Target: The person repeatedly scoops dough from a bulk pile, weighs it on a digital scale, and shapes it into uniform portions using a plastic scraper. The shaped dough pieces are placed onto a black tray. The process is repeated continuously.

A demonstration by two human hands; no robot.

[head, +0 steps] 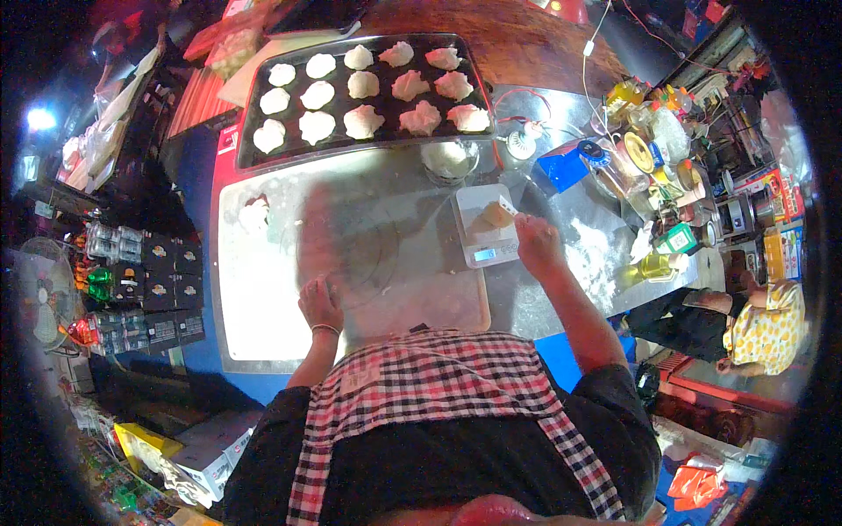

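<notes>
A digital kitchen scale (pixel 468 227) with a lit display lies on the metal table, right of the middle. On its plate sits a tan lump of dough or filling (pixel 492 215). My right hand (pixel 538 242) grips a small, pale flat tool (pixel 507 205) whose end is at the lump. My left hand (pixel 320 302) rests palm down on the near part of a white work board (pixel 256 315); its fingers are hard to make out. A small pale scrap (pixel 255 212) lies on the board's far left. Beyond the scale stands a clear bowl with white contents (pixel 450 161).
Behind the board, a black baking tray (pixel 388 141) carries several rows of pale dough pieces. Flour (pixel 589 256) is spread right of my right hand. A blue box (pixel 563 172), jars and an oil bottle (pixel 651 268) crowd the right edge. Another person (pixel 763 322) is at the far right.
</notes>
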